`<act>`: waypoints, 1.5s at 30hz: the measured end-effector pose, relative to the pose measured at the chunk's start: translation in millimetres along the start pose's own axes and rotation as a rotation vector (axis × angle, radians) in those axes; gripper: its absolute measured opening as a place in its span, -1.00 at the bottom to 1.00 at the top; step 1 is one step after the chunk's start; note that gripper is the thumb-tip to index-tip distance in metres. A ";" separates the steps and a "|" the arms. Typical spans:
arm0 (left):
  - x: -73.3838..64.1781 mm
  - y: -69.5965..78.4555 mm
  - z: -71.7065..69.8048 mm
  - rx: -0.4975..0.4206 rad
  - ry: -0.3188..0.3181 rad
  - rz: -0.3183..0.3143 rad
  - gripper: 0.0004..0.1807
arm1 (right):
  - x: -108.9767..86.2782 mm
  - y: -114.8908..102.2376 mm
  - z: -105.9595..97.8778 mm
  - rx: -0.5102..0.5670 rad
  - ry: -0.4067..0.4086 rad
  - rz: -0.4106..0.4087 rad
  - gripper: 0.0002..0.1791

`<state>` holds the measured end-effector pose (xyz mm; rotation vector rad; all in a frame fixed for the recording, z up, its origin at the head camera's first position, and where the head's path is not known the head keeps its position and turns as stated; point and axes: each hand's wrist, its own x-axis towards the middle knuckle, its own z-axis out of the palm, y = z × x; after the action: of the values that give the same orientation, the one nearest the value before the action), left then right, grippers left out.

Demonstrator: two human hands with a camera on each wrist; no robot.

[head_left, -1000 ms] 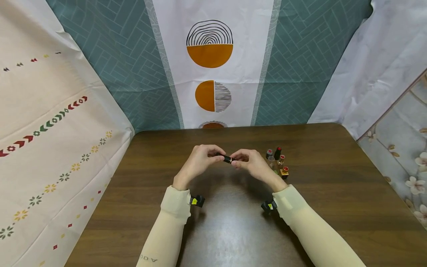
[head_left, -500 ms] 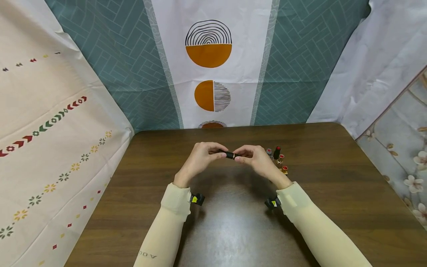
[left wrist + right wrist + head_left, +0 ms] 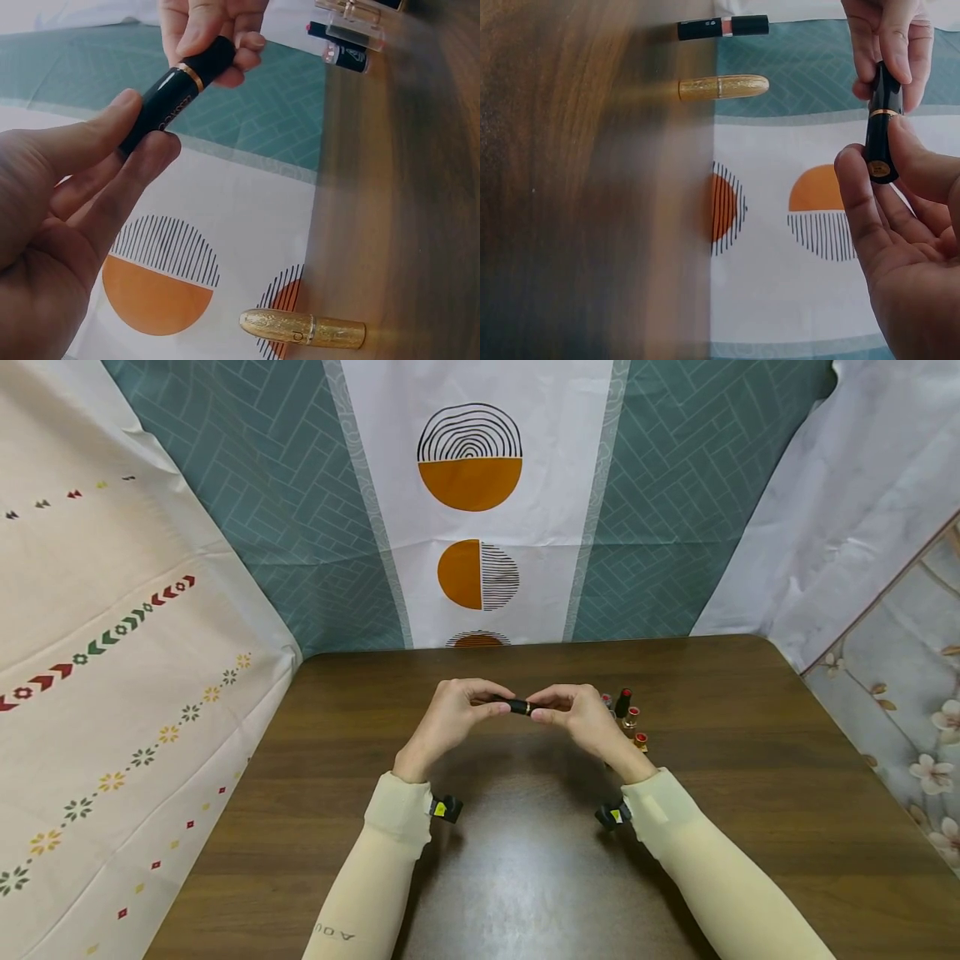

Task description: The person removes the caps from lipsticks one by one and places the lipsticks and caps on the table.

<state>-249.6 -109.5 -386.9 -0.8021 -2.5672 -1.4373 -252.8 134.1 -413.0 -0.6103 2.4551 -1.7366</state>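
Between the two hands a black lipstick tube [image 3: 518, 707] with a gold ring lies nearly level above the table. My left hand [image 3: 459, 712] pinches one end between thumb and fingers. At the other end, beside the gold ring, my right hand [image 3: 576, 713] pinches the shorter section. In the left wrist view the lipstick [image 3: 171, 96] shows pale lettering on its longer part, and the two sections meet at the ring. The right wrist view shows a round gold label on the end of the lipstick [image 3: 885, 124] nearest the right hand.
Several small cosmetics, including a red-topped black tube [image 3: 623, 702] and a gold-based bottle [image 3: 640, 742], stand right of the right hand, which partly hides them. A gold lipstick [image 3: 724, 87] and a black-and-pink tube [image 3: 724, 27] stand upright on the wooden table [image 3: 300, 827].
Both hands have risen slightly and the lipstick has shifted a little right, lying more level. The right hand has moved right and now covers more of the small bottles. Little differs since half a second ago.
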 end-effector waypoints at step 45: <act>1.1 -2.0 9.4 -0.064 0.022 -0.026 -0.77 | -5.7 -5.7 -7.2 -0.102 0.057 0.025 -0.76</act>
<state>-249.9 -102.2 -393.3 -0.7593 -2.5368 -1.5338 -248.0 141.0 -406.1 -0.5436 2.5912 -1.6504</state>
